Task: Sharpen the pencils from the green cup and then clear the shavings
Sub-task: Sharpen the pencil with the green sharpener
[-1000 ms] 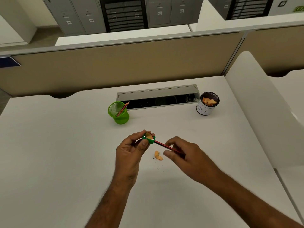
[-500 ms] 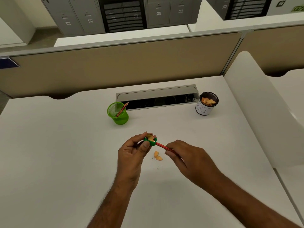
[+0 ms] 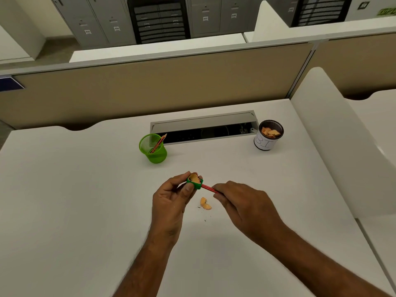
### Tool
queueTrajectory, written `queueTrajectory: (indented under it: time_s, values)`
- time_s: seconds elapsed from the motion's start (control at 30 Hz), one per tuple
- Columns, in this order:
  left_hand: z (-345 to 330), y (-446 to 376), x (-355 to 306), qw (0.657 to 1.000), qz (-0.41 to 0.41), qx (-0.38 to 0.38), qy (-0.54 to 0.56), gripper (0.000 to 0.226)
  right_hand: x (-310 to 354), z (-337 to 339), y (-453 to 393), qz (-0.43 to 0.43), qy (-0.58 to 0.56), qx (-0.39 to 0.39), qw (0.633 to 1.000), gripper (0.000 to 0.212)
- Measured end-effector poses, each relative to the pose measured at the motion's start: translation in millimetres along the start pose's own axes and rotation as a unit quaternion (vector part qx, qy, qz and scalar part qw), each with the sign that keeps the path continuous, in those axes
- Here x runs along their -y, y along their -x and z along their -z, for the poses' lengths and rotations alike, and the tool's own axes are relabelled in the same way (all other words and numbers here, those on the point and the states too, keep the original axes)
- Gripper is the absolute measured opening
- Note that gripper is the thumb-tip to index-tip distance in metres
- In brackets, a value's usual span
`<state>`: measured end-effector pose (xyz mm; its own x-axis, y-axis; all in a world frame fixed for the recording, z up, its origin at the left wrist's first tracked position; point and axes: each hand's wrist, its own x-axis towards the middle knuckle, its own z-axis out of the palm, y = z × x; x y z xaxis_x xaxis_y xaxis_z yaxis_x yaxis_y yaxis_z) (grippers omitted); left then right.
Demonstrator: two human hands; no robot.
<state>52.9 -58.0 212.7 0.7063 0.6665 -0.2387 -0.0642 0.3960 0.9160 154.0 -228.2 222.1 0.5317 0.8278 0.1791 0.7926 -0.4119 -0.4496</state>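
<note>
My left hand (image 3: 171, 200) pinches a small green sharpener (image 3: 196, 184) above the white desk (image 3: 75, 200). A fan of fresh shaving curls out of its top. A red pencil (image 3: 209, 188) is stuck in the sharpener, and my right hand (image 3: 244, 202) grips its other end. One curled orange shaving (image 3: 205, 204) lies on the desk just below the sharpener, with a few dark specks around it. Behind them stands the green mesh cup (image 3: 153, 148) with a pencil leaning inside.
A dark cup with a white label (image 3: 267, 136), holding shavings, stands at the back right beside an open cable tray (image 3: 203, 127). A beige partition runs behind the desk and a white divider (image 3: 334, 129) bounds its right side.
The shaving on top of the sharpener has grown bigger. My right hand has shifted slightly along the pencil while the left one has held its place.
</note>
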Motion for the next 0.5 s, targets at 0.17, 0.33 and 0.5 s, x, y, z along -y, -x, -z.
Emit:
queueTrajectory:
  time_s: [0.17,0.33,0.5]
  values:
    - [2,-2,1,1.0,0.002,0.025,-0.001,0.033,5,2,-10,-0.259,-0.449,0.114,0.848,0.03]
    - [7,-6,-4,0.997,0.028,0.063,0.02,0.025,-3,5,-12,-0.383,-0.723,0.246,0.519,0.031]
    - [7,-8,-8,0.991,0.056,0.112,0.039,0.051,-6,4,-8,-0.365,-0.753,0.271,0.476,0.031]
